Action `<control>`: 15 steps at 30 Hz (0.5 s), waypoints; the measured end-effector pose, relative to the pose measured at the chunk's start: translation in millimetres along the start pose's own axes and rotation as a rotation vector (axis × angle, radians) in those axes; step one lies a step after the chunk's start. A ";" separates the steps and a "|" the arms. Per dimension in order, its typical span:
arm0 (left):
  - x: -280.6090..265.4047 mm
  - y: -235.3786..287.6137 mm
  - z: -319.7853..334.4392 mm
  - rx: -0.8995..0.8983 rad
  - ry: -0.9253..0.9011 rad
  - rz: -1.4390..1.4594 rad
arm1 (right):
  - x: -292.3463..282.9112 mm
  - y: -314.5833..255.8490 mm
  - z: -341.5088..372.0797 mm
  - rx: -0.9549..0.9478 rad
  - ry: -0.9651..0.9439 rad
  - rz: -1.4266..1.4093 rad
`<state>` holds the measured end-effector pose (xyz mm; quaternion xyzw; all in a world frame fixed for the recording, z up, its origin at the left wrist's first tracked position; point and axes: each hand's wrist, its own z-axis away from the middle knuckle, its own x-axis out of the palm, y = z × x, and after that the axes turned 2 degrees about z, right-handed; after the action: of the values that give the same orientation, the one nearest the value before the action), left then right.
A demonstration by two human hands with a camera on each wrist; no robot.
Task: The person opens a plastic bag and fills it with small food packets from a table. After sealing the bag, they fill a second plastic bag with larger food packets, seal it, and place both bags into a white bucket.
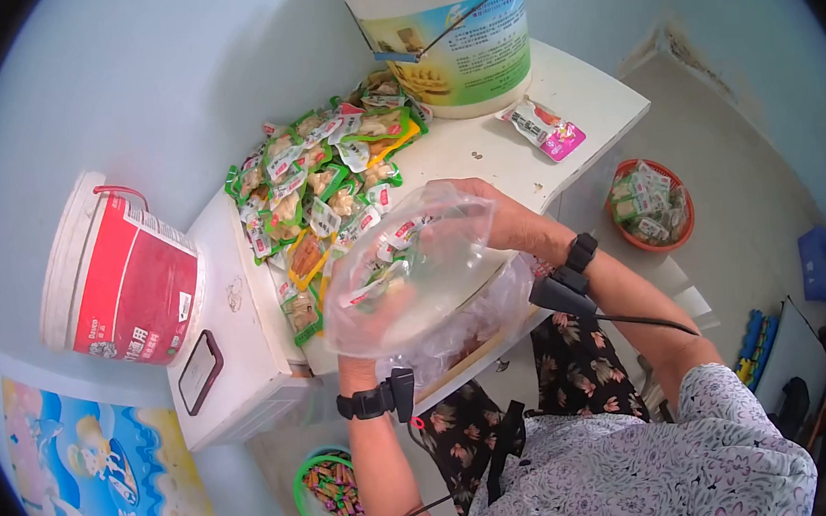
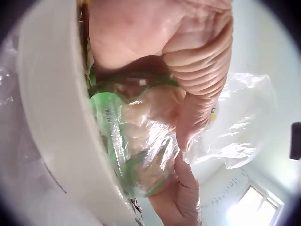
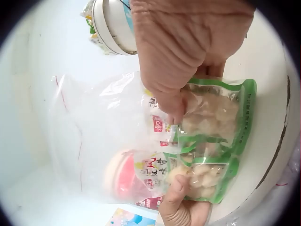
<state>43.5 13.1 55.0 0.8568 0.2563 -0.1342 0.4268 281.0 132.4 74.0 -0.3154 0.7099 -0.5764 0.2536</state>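
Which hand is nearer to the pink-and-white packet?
Right. The right hand is just left of the pink-and-white packet, on the person's side; the left hand is farther left.

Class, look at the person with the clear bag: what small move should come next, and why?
I would probably slide the right hand along the clear bag and smooth its loose end, while the left hand holds the green-edged packets: both hands grip at the packets, and the bag beyond them stands unsupported.

Head view high, facing down; close, tilted wrist views share clear bag [image 3: 101, 122]
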 end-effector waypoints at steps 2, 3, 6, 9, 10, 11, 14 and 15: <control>-6.5 28.9 -12.5 -0.069 -0.018 0.114 | 0.7 -5.3 0.8 -0.129 -0.041 0.059; -2.4 45.4 -15.5 -0.180 0.029 0.305 | 1.1 -6.6 1.7 -0.192 -0.062 0.088; -2.8 48.8 -12.8 -0.262 0.096 0.276 | 5.7 -6.8 -2.8 -0.182 -0.080 -0.030; -1.5 31.1 -10.4 -0.328 0.199 0.280 | 4.5 -8.3 -2.5 -0.159 -0.075 -0.145; -0.3 25.8 -9.3 -0.367 0.248 0.335 | 2.8 -3.9 -3.5 -0.153 -0.071 -0.112; 1.1 22.0 -7.6 -0.345 0.253 0.341 | 1.1 1.5 -6.7 -0.149 -0.069 -0.076; 2.0 21.4 -14.5 -0.256 0.245 0.316 | -5.1 -1.3 -15.6 -0.239 -0.028 0.114; -1.9 22.6 -16.6 -0.226 0.221 0.277 | -4.6 -1.7 -16.7 -0.279 -0.006 0.185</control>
<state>54.7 14.4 80.8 0.8402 0.1946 0.0501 0.5037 272.3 146.6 79.1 -0.2825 0.8085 -0.4452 0.2615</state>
